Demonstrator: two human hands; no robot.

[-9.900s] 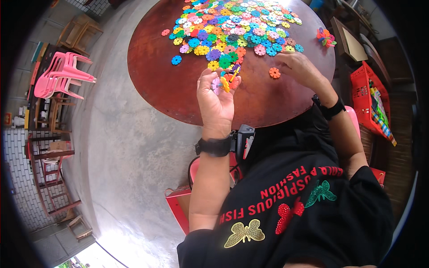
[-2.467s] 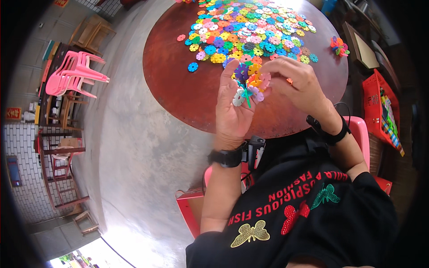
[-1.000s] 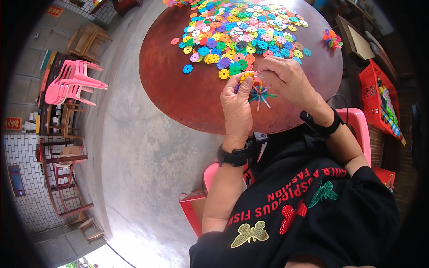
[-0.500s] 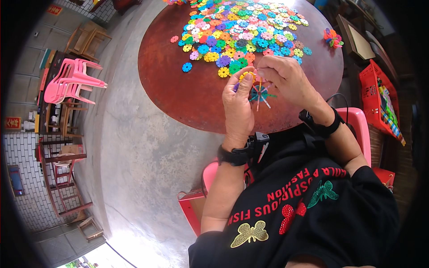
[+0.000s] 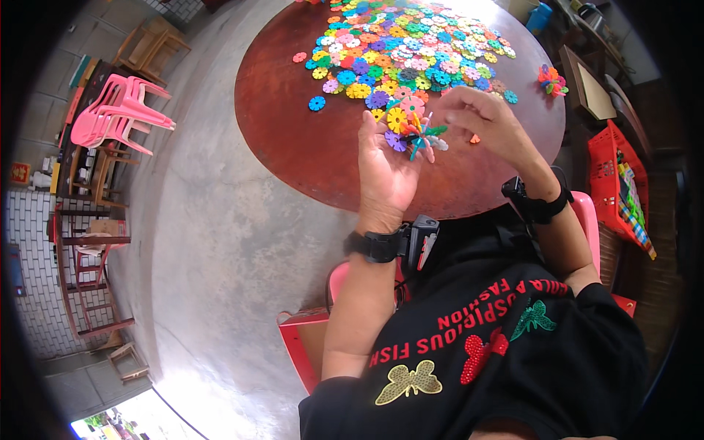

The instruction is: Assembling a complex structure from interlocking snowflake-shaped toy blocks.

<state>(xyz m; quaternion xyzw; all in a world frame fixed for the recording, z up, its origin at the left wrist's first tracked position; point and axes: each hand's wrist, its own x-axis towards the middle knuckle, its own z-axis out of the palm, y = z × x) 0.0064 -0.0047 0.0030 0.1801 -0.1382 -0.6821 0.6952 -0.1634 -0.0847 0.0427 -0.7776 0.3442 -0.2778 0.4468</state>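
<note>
Just above the near part of the table, my left hand (image 5: pixel 389 172) is turned palm up. A small cluster of interlocking flower-shaped discs (image 5: pixel 423 138), in several colours, lies against its fingers, which are partly hidden by the pieces. The thumb stands away from the cluster. A yellow disc (image 5: pixel 397 120) and a purple disc (image 5: pixel 395 141) show beside the cluster; I cannot tell whether they are joined to it. To the right, my right hand (image 5: pixel 484 125) is raised apart from the cluster with bent, separated fingers and nothing visible in them. Below it lies a small orange piece (image 5: pixel 474 138).
A large pile of colourful flower discs (image 5: pixel 411 51) covers the far part of the round brown table (image 5: pixel 286 132). A finished-looking multicoloured ball (image 5: pixel 552 81) sits at the right edge. Beyond stands a red crate (image 5: pixel 620 180). Pink chairs (image 5: pixel 121 114) are stacked at the left.
My right hand has drawn back from the cluster to the right, its fingers parting. My left thumb has lifted off and the palm has turned up. The view has shifted slightly.
</note>
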